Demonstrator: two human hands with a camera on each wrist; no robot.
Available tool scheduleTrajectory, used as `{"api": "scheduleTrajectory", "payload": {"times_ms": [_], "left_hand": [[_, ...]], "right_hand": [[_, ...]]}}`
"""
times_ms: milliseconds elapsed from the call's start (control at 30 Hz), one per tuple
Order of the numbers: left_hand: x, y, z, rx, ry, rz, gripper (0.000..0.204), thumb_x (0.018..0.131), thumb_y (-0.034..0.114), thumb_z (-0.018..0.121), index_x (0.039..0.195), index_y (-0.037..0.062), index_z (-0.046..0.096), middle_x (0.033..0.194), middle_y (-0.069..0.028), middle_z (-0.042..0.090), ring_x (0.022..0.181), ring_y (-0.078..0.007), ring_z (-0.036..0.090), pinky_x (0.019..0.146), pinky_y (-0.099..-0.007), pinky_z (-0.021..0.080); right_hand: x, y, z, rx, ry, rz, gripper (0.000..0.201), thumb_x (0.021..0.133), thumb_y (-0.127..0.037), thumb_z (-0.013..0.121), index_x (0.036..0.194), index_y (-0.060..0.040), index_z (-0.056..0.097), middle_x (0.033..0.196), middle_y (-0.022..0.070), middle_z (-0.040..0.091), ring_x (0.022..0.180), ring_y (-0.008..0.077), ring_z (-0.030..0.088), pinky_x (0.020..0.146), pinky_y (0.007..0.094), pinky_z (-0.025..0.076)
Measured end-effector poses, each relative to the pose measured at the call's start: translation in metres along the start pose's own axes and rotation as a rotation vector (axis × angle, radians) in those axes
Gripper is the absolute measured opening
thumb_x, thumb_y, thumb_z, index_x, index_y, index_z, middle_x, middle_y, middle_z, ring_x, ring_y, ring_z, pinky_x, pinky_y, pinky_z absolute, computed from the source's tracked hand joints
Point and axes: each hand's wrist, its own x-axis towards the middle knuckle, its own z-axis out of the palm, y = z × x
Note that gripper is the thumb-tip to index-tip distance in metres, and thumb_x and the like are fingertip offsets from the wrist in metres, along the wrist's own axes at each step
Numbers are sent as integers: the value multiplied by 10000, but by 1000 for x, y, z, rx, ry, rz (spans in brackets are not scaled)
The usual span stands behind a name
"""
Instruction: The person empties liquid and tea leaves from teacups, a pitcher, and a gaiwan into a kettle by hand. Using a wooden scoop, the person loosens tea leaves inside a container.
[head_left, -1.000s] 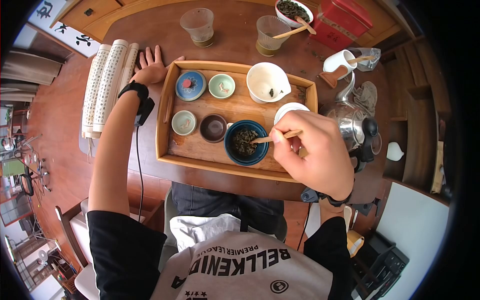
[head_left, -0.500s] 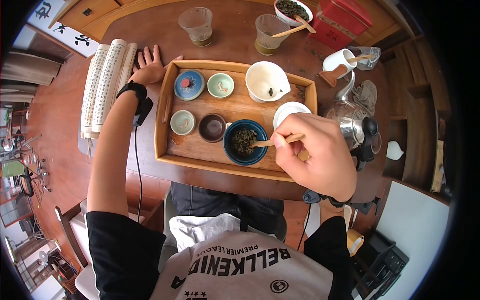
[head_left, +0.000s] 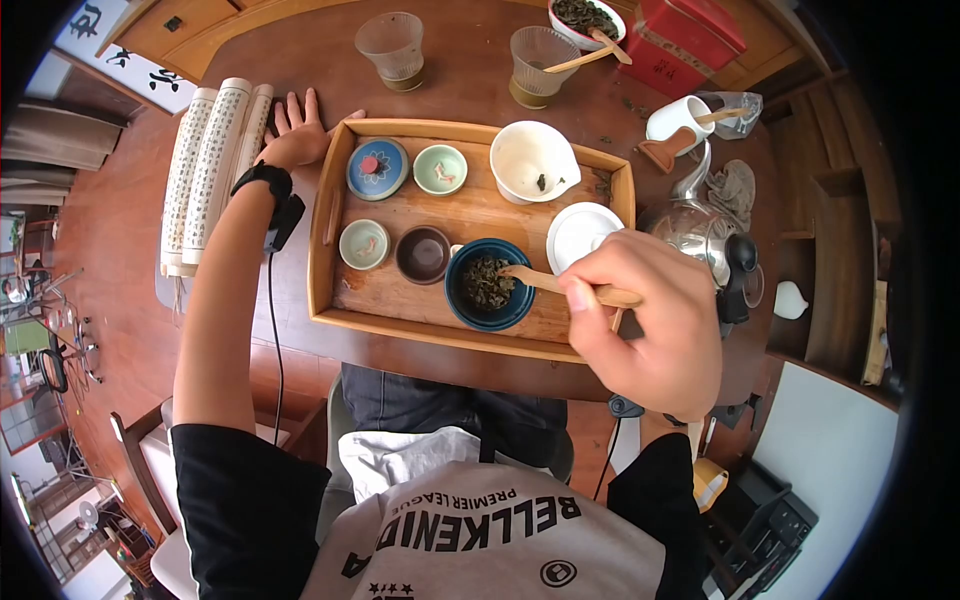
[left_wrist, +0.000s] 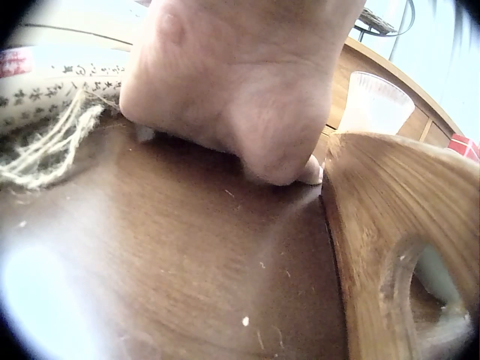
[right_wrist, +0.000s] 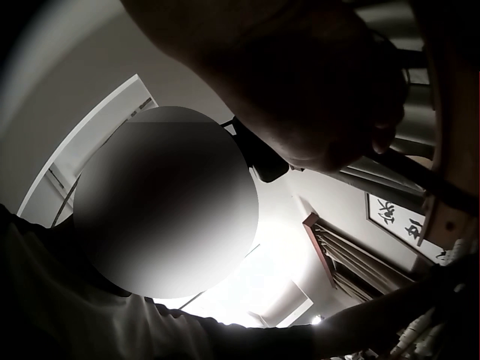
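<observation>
My right hand (head_left: 655, 325) pinches a slim wooden tea stick (head_left: 548, 281) between thumb and fingers. The stick's tip is over the tea leaves (head_left: 485, 290) inside a dark blue pot (head_left: 453, 302) without its lid. Beside that hand, a white lid or saucer (head_left: 578, 232) lies on the wooden tray (head_left: 400, 334). My left hand (head_left: 297, 138) rests on the table with fingers spread, between the tray's left end and rolled bamboo scrolls (head_left: 215, 160). Seen from the left wrist, the heel of that hand (left_wrist: 247, 97) is by the tray's side wall. In the right wrist view the holding hand is mostly dark.
On the tray stand a blue lid (head_left: 377, 175), green cups (head_left: 440, 172), a brown cup (head_left: 424, 255) and a white pitcher (head_left: 530, 160). Behind are two glasses (head_left: 390, 50), a leaf bowl (head_left: 562, 35) and a red box (head_left: 685, 45). A metal kettle (head_left: 690, 225) stands right.
My right hand has shifted to the right, drawing the stick with it; its tip now lies higher among the leaves. More of the white lid or saucer shows. The left hand stays put.
</observation>
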Motion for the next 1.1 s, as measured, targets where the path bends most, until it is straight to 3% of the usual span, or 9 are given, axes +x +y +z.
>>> {"api": "scheduleTrajectory", "payload": {"times_ms": [267, 333, 467, 533, 633, 867, 933, 1100], "left_hand": [[2, 0, 1, 25, -10, -17, 1245, 674, 968, 325, 1569, 176, -25, 1631, -127, -69, 1498, -322, -78, 1173, -574, 4], [8, -5, 6, 15, -8, -8, 1236, 669, 975, 306, 1569, 195, -25, 1632, -122, -63, 1499, -325, -67, 1168, -584, 2], [13, -7, 9, 17, 10, 2, 1226, 668, 979, 285, 1569, 209, -29, 1633, -119, -60, 1499, -329, -59, 1165, -594, 5], [10, -2, 6, 105, -12, -44, 940, 884, 715, 403, 1557, 262, -73, 1635, -104, -61, 1499, -354, -24, 1171, -592, 99], [9, 0, 4, 111, -26, -53, 939, 883, 718, 399, 1556, 266, -75, 1635, -102, -63, 1500, -349, -23, 1171, -593, 99], [11, -2, 6, 114, -11, -49, 957, 870, 732, 410, 1555, 274, -76, 1634, -103, -67, 1500, -348, -30, 1170, -592, 96], [7, -3, 5, 16, -1, -3, 1227, 681, 966, 315, 1569, 192, -24, 1631, -131, -61, 1498, -333, -64, 1165, -596, 17], [0, -1, 1, -10, 4, 10, 1240, 685, 960, 332, 1569, 161, -8, 1628, -142, -62, 1497, -329, -75, 1171, -578, 6]], "right_hand": [[4, 7, 13, 36, -92, 84, 147, 776, -33, 673, 811, -40, 530, 678, 81, 550, 598, 255, 579, 547, 365, 451], [6, 6, 13, 46, -90, 90, 77, 801, 23, 647, 792, 2, 574, 714, 89, 577, 576, 182, 569, 514, 290, 449], [3, 3, 9, 62, -68, 93, 62, 800, 33, 637, 793, 4, 583, 701, 88, 578, 579, 180, 571, 513, 281, 444], [2, 1, 1, 73, -24, 101, 49, 785, 36, 633, 792, 5, 595, 680, 85, 576, 580, 193, 570, 527, 293, 440], [0, 2, -8, 3, -25, 0, 136, 734, -23, 677, 816, -37, 569, 656, 81, 565, 570, 254, 577, 516, 336, 446], [1, 7, 5, 12, -133, -2, 157, 730, -29, 672, 801, -44, 532, 668, 74, 531, 610, 263, 563, 541, 379, 442], [2, 8, 6, 12, -148, 3, 156, 735, -33, 669, 805, -44, 529, 672, 77, 534, 617, 267, 567, 548, 381, 445], [5, 11, 11, 8, -183, 40, 155, 746, -47, 664, 817, -45, 527, 680, 87, 542, 625, 275, 573, 555, 386, 450]]}}
